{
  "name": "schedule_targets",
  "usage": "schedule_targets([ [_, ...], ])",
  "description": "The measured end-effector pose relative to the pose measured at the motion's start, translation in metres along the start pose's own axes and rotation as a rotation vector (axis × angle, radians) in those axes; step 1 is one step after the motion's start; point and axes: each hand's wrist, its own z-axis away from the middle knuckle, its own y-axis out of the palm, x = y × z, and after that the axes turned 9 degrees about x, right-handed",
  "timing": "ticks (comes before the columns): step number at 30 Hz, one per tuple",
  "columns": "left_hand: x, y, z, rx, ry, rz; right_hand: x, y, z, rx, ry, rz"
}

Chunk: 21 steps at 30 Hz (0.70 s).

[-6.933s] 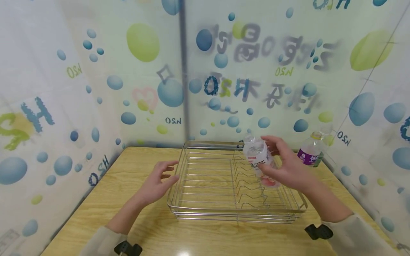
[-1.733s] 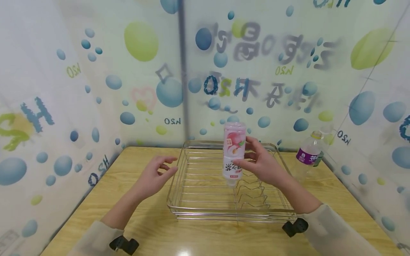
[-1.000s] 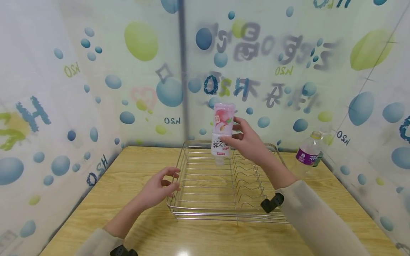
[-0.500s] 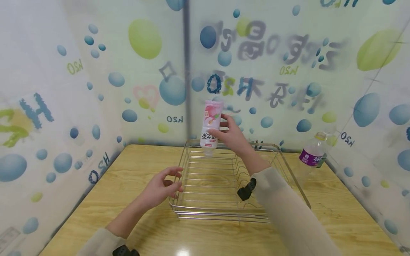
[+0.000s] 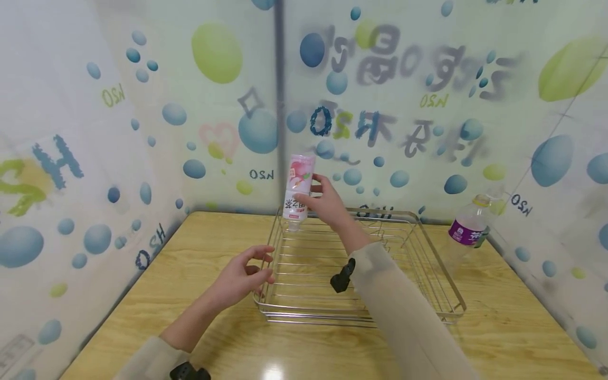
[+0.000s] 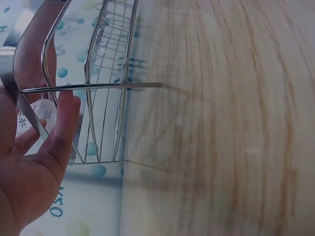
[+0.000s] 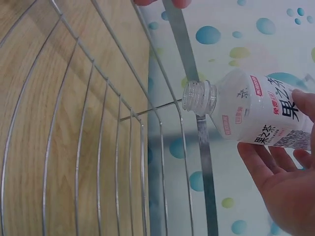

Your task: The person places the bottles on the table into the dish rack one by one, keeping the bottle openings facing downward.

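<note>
My right hand (image 5: 325, 203) grips a clear plastic drink bottle (image 5: 299, 179) with a pink peach label. The bottle is upside down, its uncapped neck over the back left corner of the wire dish rack (image 5: 294, 303). In the right wrist view the open bottle mouth (image 7: 197, 97) overlaps the rack's flat rim (image 7: 205, 172). My left hand (image 5: 239, 277) is at the left side of the rack. The left wrist view shows its fingers (image 6: 64, 123) bent at the rim, thumb and fingers on either side of it.
Another clear bottle with a purple label (image 5: 465, 232) and yellow neck ring stands right of the rack, with a further bottle partly hidden behind it. The wooden table (image 5: 228, 343) meets patterned curtain walls (image 5: 228, 121) at the back and sides.
My right hand has turned the bottle upside down, then carried it up and left from the rack's right side to its back left. My left hand has moved onto the rack's left rim.
</note>
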Motion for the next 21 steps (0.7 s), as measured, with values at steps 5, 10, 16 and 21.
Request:
schedule_targets([
  [5,-0.002,0.001,-0.003,0.005,0.006,-0.011,-0.011,0.002,0.002,-0.002,0.034,0.009],
  [10,-0.002,0.001,-0.003,0.007,0.007,-0.008,-0.025,0.009,0.002,0.055,0.081,0.031],
  [16,-0.001,0.002,0.0,-0.007,0.01,-0.003,-0.037,0.018,0.001,0.125,0.118,0.069],
  [21,-0.002,0.002,-0.001,-0.007,0.009,0.002,-0.041,0.02,0.005,0.14,0.119,0.106],
])
